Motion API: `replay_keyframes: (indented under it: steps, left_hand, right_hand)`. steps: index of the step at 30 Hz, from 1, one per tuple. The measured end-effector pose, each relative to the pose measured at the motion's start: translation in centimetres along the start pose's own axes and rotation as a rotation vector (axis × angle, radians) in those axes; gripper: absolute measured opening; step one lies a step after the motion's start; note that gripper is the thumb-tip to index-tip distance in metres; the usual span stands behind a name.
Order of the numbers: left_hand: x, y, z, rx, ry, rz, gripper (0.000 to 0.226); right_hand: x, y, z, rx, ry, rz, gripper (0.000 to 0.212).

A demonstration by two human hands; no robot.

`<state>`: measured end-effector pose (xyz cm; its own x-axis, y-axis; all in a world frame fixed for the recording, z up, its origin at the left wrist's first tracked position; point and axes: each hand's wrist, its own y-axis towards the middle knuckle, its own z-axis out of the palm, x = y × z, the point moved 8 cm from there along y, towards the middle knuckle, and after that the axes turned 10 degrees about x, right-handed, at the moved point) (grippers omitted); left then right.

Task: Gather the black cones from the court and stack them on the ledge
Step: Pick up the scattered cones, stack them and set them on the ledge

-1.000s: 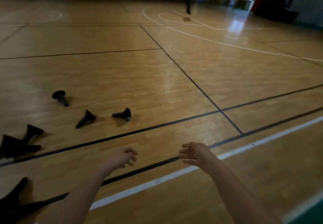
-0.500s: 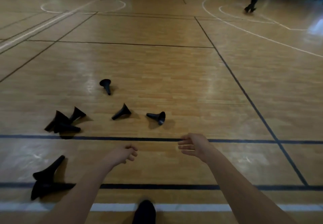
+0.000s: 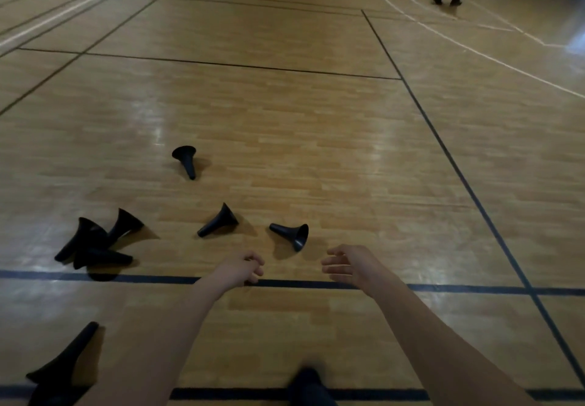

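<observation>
Both hands are stretched out in front and empty; the left hand (image 3: 243,268) has its fingers loosely curled round nothing, and the right hand (image 3: 351,266) is relaxed with its fingers spread. Black cones lie tipped over on the wooden floor (image 3: 316,152): the nearest cone (image 3: 292,234) is just beyond the hands and between them, its wide mouth toward the near right; a second cone (image 3: 218,220) lies to its left; a far cone (image 3: 185,160) lies further off; a heap of three cones (image 3: 95,244) overlaps at the left; the dark cones (image 3: 63,361) at the near left are too dim to count. The ledge is not in view. The step looks like the reach for a first pick-up; the nearest cone is the sensible start, taken by its narrow stem with the right hand; it could then be slipped over the second cone, so that one hand carries a growing stack; the heap is best pulled apart one cone at a time, since loose cones may roll.
</observation>
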<state>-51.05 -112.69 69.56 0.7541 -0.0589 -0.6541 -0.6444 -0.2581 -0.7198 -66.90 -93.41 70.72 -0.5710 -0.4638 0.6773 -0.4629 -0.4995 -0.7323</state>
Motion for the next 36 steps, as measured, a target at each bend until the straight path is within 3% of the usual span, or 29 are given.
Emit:
replay_keyframes:
  steps: [17,27,36]
  left_hand:
    - [-15.6,25.6,-17.5,0.020,0.084,-0.102,0.022]
    - [-22.1,43.4,-28.2,0.130,0.370,-0.102,0.027]
    - [-20.9,55.8,-28.5,0.315,0.612,-0.133,0.027]
  right_hand:
    - [20.1,23.5,-3.8,-0.041,0.168,0.086,0.030]
    - [24.6,35.4,-2.4,-0.282,0.334,0.148,0.033]
    - [20.7,44.0,-4.6,-0.437,0.394,0.277,0.036]
